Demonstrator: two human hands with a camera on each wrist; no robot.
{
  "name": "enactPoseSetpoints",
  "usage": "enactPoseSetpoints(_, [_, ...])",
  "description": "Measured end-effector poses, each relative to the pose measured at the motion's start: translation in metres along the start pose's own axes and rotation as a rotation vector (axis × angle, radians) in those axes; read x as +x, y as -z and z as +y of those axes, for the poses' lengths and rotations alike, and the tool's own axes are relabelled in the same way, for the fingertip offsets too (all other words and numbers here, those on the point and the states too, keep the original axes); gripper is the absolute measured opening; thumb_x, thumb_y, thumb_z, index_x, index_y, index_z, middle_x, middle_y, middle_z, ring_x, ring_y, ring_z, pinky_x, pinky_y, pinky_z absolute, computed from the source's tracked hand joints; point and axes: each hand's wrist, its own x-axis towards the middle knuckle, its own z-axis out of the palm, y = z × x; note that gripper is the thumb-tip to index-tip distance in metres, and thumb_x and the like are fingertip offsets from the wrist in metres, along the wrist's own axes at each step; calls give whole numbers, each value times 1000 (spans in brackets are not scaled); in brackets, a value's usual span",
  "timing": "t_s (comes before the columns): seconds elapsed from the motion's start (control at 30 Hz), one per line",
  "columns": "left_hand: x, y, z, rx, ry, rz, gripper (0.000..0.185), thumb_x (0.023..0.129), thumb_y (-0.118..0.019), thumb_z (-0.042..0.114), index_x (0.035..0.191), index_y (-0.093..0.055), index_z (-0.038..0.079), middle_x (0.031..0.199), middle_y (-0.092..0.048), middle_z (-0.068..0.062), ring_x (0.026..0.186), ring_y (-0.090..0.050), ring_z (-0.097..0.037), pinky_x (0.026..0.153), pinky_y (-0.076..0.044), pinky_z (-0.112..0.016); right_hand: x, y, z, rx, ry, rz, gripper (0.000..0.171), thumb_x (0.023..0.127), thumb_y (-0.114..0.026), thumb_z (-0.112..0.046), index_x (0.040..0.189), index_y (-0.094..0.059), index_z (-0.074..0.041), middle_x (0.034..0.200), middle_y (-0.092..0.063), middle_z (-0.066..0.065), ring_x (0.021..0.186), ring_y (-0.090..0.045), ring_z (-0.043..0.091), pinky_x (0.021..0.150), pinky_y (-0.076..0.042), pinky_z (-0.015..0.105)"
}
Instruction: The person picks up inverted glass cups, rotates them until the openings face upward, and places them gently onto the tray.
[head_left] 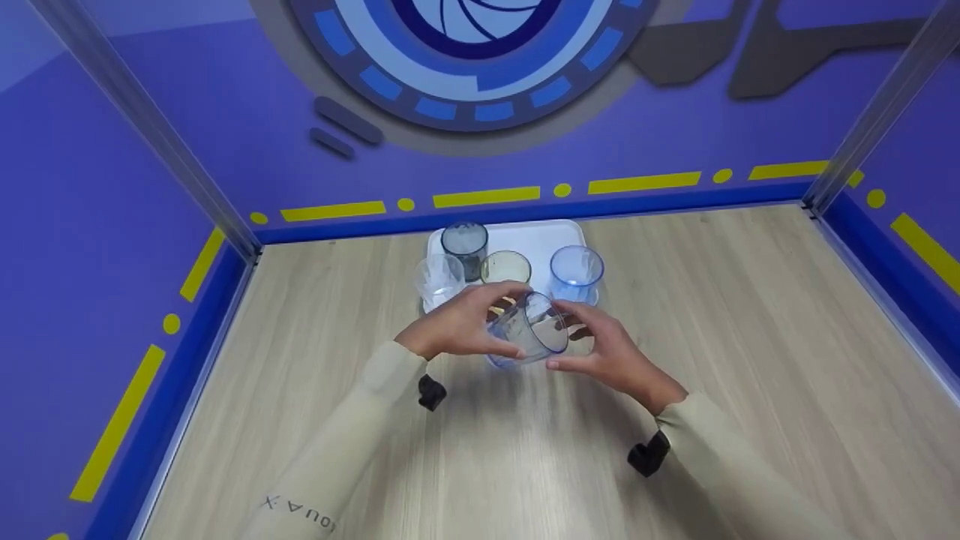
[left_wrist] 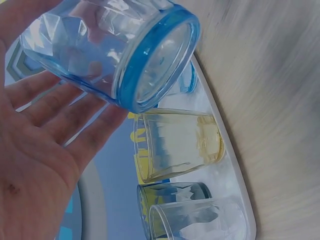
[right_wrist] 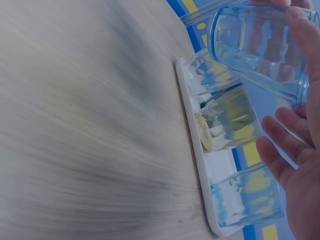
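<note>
A clear bluish drinking glass is held tilted above the front of the tray, its mouth toward my right hand. My left hand grips the body of the glass between thumb and fingers. In the left wrist view, the glass shows a thick blue base ring, with the left hand's fingers along its side. My right hand is at the rim, thumb and fingers spread about it. The right wrist view shows several fingers of the right hand apart from the glass; whether the fingertips touch the rim is unclear.
A white tray stands near the back wall. On it are a dark grey glass, a clear glass, a yellowish glass and a blue glass. Patterned blue panels enclose the wooden table.
</note>
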Motion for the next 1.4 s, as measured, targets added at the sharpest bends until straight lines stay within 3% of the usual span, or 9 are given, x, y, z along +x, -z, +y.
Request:
enactPoseSetpoints(0.23, [-1, 0, -1, 4, 1, -18, 84, 74, -83, 37, 145, -42, 18, 137, -54, 1, 122, -55, -16, 103, -48, -40, 0, -1, -3, 7, 10, 7, 80, 74, -84, -31, 141, -47, -11, 130, -59, 7, 111, -58, 23, 91, -53, 45])
enactPoseSetpoints(0.67, [-2, -4, -3, -49, 12, -46, 87, 73, -84, 33, 146, -40, 16, 142, -50, -4, 126, -54, -22, 104, -47, -33, 1, -3, -10, 84, -35, -13, 79, 75, -82, -39, 140, -45, -14, 133, -60, 3, 119, -58, 21, 97, -51, 46])
enactPoseSetpoints(0.97, [-4, -3, -2, -37, 25, -66, 90, 73, -84, 34, 148, -37, 20, 146, -46, -2, 130, -51, -21, 107, -45, -40, 2, -5, -10, 87, -57, 11, 79, 72, -84, -41, 139, -47, -20, 131, -61, -1, 114, -59, 18, 93, -52, 38])
enactPoseSetpoints(1.1, [-3, -2, -2, -29, 34, -82, 92, 73, -84, 36, 149, -35, 22, 149, -43, -4, 131, -50, -21, 108, -43, -41, 1, -7, -10, 98, -73, 24, 80, 70, -85, -41, 138, -50, -17, 129, -62, -1, 113, -59, 16, 93, -52, 35])
enactPoseSetpoints(1.4, [-3, -1, 1, 13, 40, -74, 98, 67, -86, 46, 149, -36, 24, 148, -45, 1, 129, -50, -15, 107, -45, -37, 1, -10, -10, 95, -41, 35, 78, 69, -85, -40, 135, -53, -12, 126, -64, 1, 110, -62, 20, 93, -53, 40])
